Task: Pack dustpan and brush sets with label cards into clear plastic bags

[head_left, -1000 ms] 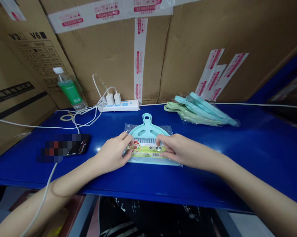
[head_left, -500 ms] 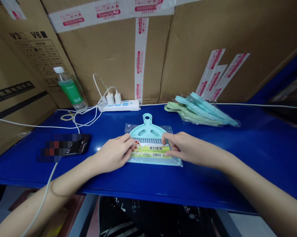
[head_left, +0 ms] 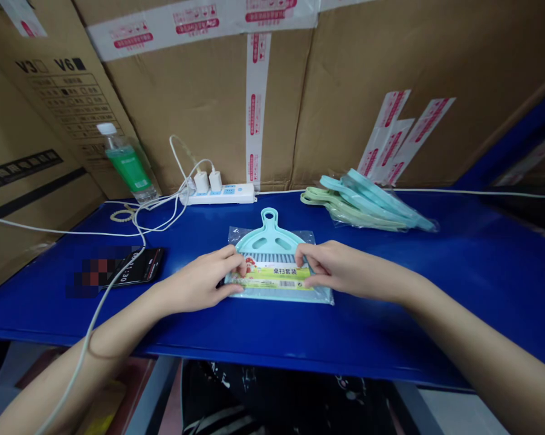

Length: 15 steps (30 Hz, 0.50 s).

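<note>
A light-blue dustpan and brush set [head_left: 269,240] lies flat on the blue table in a clear plastic bag, its handle pointing away from me. A yellow-green and white label [head_left: 277,273] covers part of the bristles. My left hand [head_left: 209,275] holds the set's left side, with curled fingers over the label's end and the thumb lower down by the edge. On the opposite side my right hand [head_left: 333,269] grips the pack, fingertips bent onto the label's right end and thumb below them. The undersides of both hands are hidden.
More bagged dustpan sets [head_left: 367,202], blue and green, lie at the back right. A white power strip [head_left: 231,193] with chargers, a green-labelled bottle [head_left: 130,166] and a phone [head_left: 141,266] are on the left. A white cable crosses my left forearm. Cardboard boxes [head_left: 200,96] wall the back.
My left thumb has moved away from its fingers, towards the lower left edge of the pack. My right hand and the dustpan set stay almost where they were.
</note>
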Each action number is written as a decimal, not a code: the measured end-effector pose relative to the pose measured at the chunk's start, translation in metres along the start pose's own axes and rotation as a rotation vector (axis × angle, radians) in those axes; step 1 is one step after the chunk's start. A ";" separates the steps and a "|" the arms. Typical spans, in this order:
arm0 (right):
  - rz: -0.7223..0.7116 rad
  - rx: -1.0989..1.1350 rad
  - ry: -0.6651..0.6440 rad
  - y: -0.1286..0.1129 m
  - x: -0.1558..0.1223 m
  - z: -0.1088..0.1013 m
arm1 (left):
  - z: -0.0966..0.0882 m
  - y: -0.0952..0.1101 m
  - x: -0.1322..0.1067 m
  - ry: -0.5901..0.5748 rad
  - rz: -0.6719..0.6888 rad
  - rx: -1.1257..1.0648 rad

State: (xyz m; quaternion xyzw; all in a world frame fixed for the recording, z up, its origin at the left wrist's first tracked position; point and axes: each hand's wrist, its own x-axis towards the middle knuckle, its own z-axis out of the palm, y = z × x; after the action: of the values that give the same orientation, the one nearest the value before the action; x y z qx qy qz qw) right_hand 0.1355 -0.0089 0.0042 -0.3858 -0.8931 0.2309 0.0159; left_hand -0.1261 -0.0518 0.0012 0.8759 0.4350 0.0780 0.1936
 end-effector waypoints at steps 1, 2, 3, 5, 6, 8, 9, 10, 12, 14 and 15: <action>-0.007 0.007 -0.002 0.000 0.000 0.000 | 0.000 0.000 0.000 0.000 0.004 -0.013; -0.013 0.011 -0.004 0.001 0.000 -0.001 | -0.001 0.000 0.000 -0.001 0.006 -0.023; -0.017 0.014 -0.004 0.001 0.000 -0.001 | -0.001 0.000 0.000 -0.003 0.007 -0.028; -0.024 0.015 -0.005 0.001 0.000 -0.002 | -0.002 0.001 0.000 -0.008 0.009 -0.028; -0.027 0.016 -0.007 0.002 -0.001 -0.003 | -0.002 0.001 -0.001 -0.010 0.013 -0.023; -0.038 0.017 -0.012 0.003 -0.001 -0.004 | -0.003 0.002 -0.001 -0.009 0.026 -0.008; -0.046 0.017 -0.015 0.004 -0.002 -0.004 | -0.002 0.003 -0.001 -0.005 0.035 0.003; -0.056 0.016 -0.017 0.004 -0.002 -0.004 | -0.002 0.003 -0.001 0.001 0.042 0.016; -0.073 0.006 -0.020 0.006 -0.003 -0.004 | -0.001 0.004 -0.001 0.019 0.051 0.054; -0.085 -0.007 -0.026 0.007 -0.004 -0.004 | 0.000 0.004 -0.001 0.038 0.054 0.097; -0.088 -0.012 -0.030 0.007 -0.004 -0.004 | 0.000 0.005 -0.001 0.045 0.053 0.116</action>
State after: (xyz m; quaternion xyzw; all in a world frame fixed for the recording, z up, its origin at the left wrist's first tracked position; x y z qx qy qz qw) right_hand 0.1442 -0.0061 0.0058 -0.3429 -0.9107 0.2302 0.0102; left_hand -0.1230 -0.0548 0.0027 0.8948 0.4198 0.0776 0.1306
